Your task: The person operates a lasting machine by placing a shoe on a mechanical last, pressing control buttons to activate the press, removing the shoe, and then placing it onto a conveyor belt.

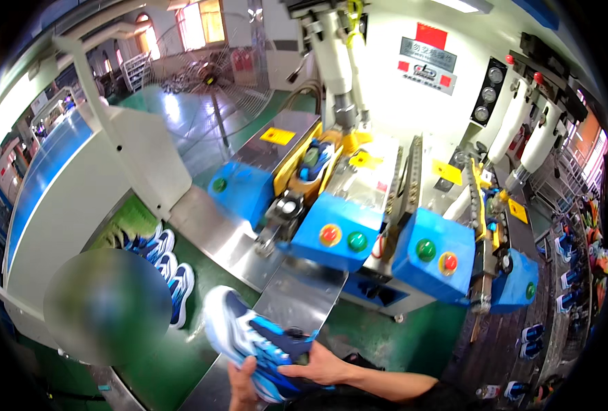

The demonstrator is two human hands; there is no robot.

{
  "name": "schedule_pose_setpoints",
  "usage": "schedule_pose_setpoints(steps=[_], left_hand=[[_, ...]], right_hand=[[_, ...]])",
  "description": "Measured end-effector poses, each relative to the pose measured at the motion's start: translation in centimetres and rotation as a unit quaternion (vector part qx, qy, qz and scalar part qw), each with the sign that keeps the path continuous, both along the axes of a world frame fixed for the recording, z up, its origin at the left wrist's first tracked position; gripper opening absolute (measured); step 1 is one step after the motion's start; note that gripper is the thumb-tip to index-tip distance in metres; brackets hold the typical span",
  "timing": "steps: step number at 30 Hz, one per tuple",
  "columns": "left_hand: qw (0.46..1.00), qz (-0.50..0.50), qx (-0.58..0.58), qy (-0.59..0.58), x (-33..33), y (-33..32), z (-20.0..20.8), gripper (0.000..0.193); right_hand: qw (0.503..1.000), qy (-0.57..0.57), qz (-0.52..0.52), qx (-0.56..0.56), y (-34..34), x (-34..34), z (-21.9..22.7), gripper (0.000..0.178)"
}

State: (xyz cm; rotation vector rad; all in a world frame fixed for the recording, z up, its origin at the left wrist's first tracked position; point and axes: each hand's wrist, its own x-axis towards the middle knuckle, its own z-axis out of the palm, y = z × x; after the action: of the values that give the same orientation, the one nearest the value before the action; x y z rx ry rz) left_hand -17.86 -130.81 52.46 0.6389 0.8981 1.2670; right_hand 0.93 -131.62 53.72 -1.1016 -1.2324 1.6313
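Observation:
A blue and white sneaker [266,349] with a thick pale sole is held at the lower middle, its toe pointing up and left. My left hand [242,385] grips it low along the sole side, with the fingers partly hidden behind it. From the right, my right hand [323,364] grasps it near the ankle opening, where a small dark object inside is too unclear to name. Beyond my hands stands a machine, with another blue sneaker [315,162] clamped between yellow pads in its left station.
Several sneakers [180,291] stand at left beside a white housing [78,198]. Blue control boxes [341,229] with red and green buttons jut from the machine. A metal ledge [297,298] lies ahead of my hands. Shoe racks [567,274] line the right; a fan [209,79] stands behind.

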Motion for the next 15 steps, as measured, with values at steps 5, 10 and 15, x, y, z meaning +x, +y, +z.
schedule_pose_setpoints(steps=[5, 10, 15], left_hand=[[1.000, -0.016, 0.004, 0.024, 10.2, 5.2, 0.4, 0.041], [0.942, -0.117, 0.197, 0.245, 15.4, 26.8, -1.0, 0.074], [0.723, -0.147, 0.325, 0.592, 24.6, 51.4, -6.1, 0.092]], right_hand=[[0.973, 0.147, -0.179, -0.018, -0.9, 9.3, 0.4, 0.067], [0.974, 0.078, -0.195, 0.083, 4.0, 14.4, 5.9, 0.085], [0.976, 0.092, -0.191, -0.046, 8.0, 13.6, 7.1, 0.080]])
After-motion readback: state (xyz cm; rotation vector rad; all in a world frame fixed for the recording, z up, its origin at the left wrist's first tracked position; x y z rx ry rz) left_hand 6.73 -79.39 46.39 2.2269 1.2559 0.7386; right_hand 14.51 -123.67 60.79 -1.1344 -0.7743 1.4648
